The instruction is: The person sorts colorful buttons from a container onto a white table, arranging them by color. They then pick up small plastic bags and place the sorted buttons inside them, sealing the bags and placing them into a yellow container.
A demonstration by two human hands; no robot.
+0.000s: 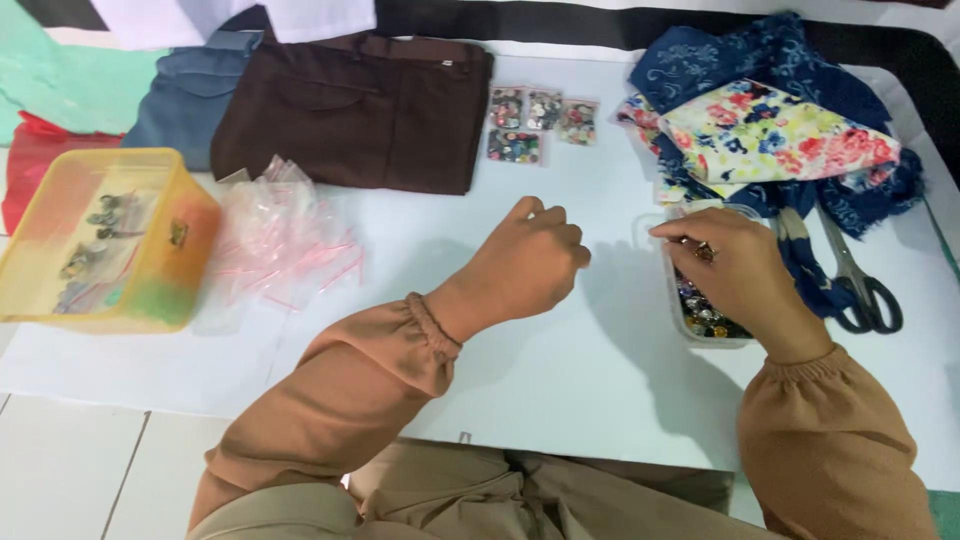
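My right hand [735, 275] hovers over a clear plastic box [676, 305] full of mixed coloured buttons, fingertips pinched together at the box's far left corner; whether a button sits between them I cannot tell. My left hand [530, 262] is held over the white sheet [560, 380] in a loose fist, its back toward me, so its palm is hidden. Several small bags of buttons [540, 122] lie beyond the hands.
A yellow plastic tub [150, 300] with small bagged items stands at left, beside a heap of empty zip bags [285, 240]. Folded brown trousers [350, 105] and blue cloth [190, 95] lie at the back. Floral fabrics [770, 120] and scissors [860, 285] sit at right.
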